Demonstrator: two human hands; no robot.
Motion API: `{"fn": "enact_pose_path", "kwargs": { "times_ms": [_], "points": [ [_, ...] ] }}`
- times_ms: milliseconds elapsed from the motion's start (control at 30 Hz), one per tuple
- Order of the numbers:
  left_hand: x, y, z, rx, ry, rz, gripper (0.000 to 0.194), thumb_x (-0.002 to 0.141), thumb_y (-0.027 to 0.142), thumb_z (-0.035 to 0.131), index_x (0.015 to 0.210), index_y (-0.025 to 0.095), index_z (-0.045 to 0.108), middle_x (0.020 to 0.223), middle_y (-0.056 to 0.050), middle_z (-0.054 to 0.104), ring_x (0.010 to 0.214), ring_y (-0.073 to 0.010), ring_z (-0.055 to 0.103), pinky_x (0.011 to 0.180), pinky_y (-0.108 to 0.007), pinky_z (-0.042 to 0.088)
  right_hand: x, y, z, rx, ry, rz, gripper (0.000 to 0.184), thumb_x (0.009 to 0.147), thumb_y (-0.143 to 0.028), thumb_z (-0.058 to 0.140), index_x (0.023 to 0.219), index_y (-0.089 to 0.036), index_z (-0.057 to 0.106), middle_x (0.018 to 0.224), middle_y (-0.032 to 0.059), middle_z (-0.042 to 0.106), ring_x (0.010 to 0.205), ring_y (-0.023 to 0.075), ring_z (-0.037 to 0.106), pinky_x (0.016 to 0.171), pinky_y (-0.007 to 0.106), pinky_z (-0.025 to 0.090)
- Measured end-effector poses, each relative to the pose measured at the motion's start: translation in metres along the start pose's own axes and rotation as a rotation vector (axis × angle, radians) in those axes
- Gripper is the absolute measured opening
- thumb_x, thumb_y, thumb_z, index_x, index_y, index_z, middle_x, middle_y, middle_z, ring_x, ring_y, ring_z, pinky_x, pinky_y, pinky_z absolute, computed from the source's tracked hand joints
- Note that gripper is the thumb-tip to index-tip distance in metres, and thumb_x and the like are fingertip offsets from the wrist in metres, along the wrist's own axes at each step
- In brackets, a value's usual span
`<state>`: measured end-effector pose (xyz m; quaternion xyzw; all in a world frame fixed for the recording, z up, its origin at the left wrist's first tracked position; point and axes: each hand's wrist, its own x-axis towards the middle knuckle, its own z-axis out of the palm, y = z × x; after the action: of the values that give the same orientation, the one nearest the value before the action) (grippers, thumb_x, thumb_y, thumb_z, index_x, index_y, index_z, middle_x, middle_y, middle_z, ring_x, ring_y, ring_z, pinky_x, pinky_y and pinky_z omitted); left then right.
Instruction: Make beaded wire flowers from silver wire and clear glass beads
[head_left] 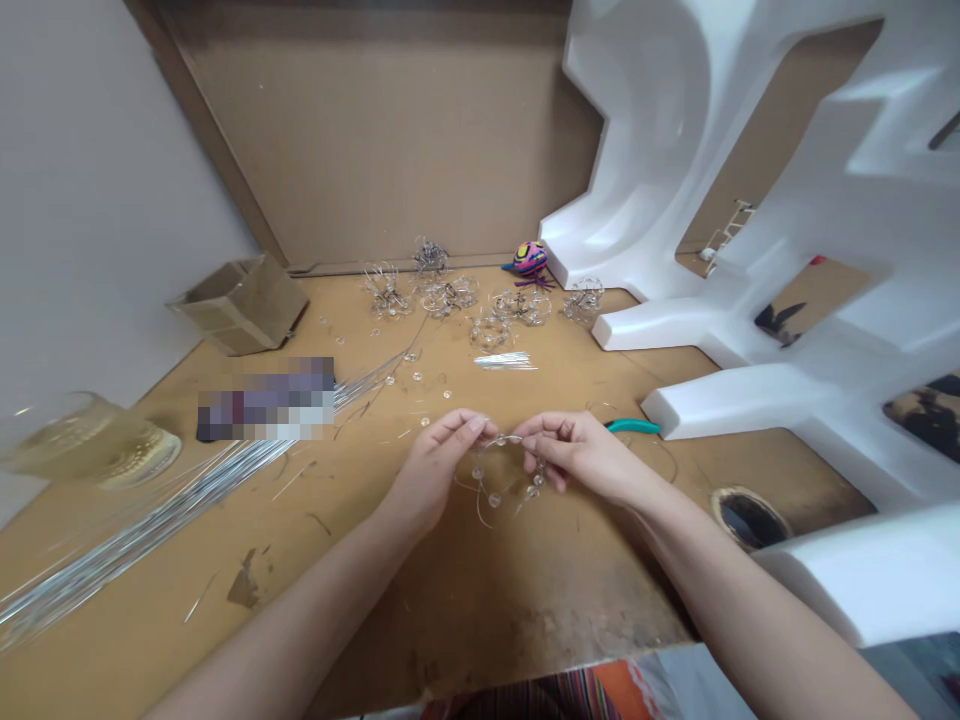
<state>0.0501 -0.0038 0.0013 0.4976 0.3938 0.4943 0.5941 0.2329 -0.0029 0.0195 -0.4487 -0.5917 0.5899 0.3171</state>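
Between my two hands, just above the table, is a loop of thin wire with clear beads (494,500); several beads and loose wire ends hang below it. My left hand (444,455) pinches the wire at its left side with thumb and forefinger. At the right, my right hand (574,450) grips the same wire between its fingertips. A short stretch of the wire shows between the two pinches. Close by my right wrist lies a teal-handled tool (634,426), its working end hidden behind the hand. A few loose clear beads (448,394) lie beyond my hands.
Several beaded wire pieces (491,330) stand at the back, behind short cut wires (506,361). A long wire bundle (172,505) crosses the left side, near a cardboard box (251,305) and a clear plastic tub (97,440). White moulded frames (720,395) edge the right.
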Motion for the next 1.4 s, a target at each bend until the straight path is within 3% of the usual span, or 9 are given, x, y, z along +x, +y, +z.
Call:
{"fn": "enact_pose_path", "kwargs": {
  "times_ms": [133,267,533,633,767,900,1067,1233,1400],
  "points": [
    [0.0,0.0,0.002,-0.166,-0.043,-0.064,0.017,0.079,0.031,0.055,0.075,0.017,0.063,0.081,-0.003,0.065,0.076,-0.0134,0.057,0.075,-0.026,0.042,-0.001,-0.002,0.001,-0.011,-0.023,-0.01,0.021,0.076,-0.032,0.055,0.084,-0.013,0.06,0.068,0.0018,0.064,0.039,0.0047,0.047,0.042,0.02,0.031],
    [-0.001,0.003,0.004,-0.182,-0.015,-0.053,0.016,0.079,0.03,0.055,0.081,0.017,0.063,0.074,-0.003,0.066,0.075,-0.0146,0.059,0.075,-0.027,0.042,-0.001,0.0,0.001,-0.017,-0.023,-0.026,0.021,0.077,-0.033,0.054,0.086,-0.014,0.059,0.07,0.0021,0.065,0.04,0.005,0.049,0.042,0.02,0.031],
    [-0.001,0.005,0.004,-0.19,-0.02,0.002,0.017,0.077,0.03,0.056,0.074,0.016,0.064,0.071,-0.004,0.061,0.092,-0.02,0.057,0.085,-0.032,0.041,-0.002,-0.001,0.004,-0.015,-0.014,-0.022,0.019,0.077,-0.032,0.054,0.084,-0.015,0.059,0.067,0.0018,0.066,0.039,0.0053,0.05,0.042,0.019,0.032],
    [0.0,0.004,0.002,-0.232,-0.063,-0.006,0.017,0.079,0.029,0.054,0.072,0.016,0.063,0.065,-0.002,0.057,0.088,-0.0181,0.057,0.083,-0.03,0.042,-0.003,-0.002,0.005,-0.019,-0.001,-0.028,0.019,0.077,-0.032,0.055,0.082,-0.015,0.059,0.066,0.0016,0.066,0.039,0.0052,0.049,0.041,0.019,0.033],
    [0.0,0.004,0.001,-0.292,-0.105,-0.07,0.016,0.079,0.028,0.054,0.073,0.016,0.062,0.08,-0.003,0.061,0.078,-0.0135,0.056,0.073,-0.025,0.043,-0.002,-0.001,0.005,-0.015,0.01,-0.035,0.019,0.077,-0.034,0.056,0.079,-0.015,0.058,0.063,0.0005,0.065,0.038,0.0051,0.048,0.041,0.019,0.035],
    [-0.001,0.002,0.004,-0.183,-0.086,-0.072,0.015,0.076,0.031,0.057,0.078,0.017,0.061,0.087,-0.004,0.061,0.081,-0.0154,0.055,0.072,-0.027,0.043,-0.001,0.0,0.005,-0.023,0.031,-0.041,0.021,0.077,-0.036,0.056,0.078,-0.016,0.057,0.063,0.0002,0.065,0.037,0.0053,0.048,0.041,0.019,0.035],
    [-0.003,-0.001,0.005,-0.025,-0.098,-0.061,0.015,0.076,0.031,0.058,0.08,0.017,0.06,0.08,-0.002,0.059,0.07,-0.0124,0.052,0.07,-0.025,0.04,-0.003,0.001,0.009,-0.043,0.032,-0.045,0.023,0.077,-0.038,0.055,0.078,-0.015,0.058,0.061,0.0002,0.063,0.036,0.0053,0.047,0.04,0.019,0.036],
    [-0.002,-0.002,0.002,-0.063,-0.061,-0.075,0.019,0.076,0.035,0.057,0.071,0.017,0.055,0.069,0.0,0.053,0.065,-0.0119,0.049,0.066,-0.023,0.039,-0.002,0.002,0.011,-0.053,0.043,-0.058,0.024,0.078,-0.04,0.053,0.077,-0.016,0.056,0.062,0.0004,0.063,0.036,0.0056,0.047,0.04,0.019,0.035],
    [-0.003,0.001,0.002,-0.101,-0.082,-0.069,0.02,0.078,0.034,0.054,0.069,0.017,0.056,0.073,-0.001,0.054,0.069,-0.0123,0.049,0.068,-0.024,0.039,-0.003,0.002,0.012,-0.073,0.035,-0.05,0.024,0.077,-0.04,0.054,0.075,-0.017,0.056,0.061,0.0005,0.064,0.036,0.0064,0.048,0.039,0.019,0.035]
  ]
}}
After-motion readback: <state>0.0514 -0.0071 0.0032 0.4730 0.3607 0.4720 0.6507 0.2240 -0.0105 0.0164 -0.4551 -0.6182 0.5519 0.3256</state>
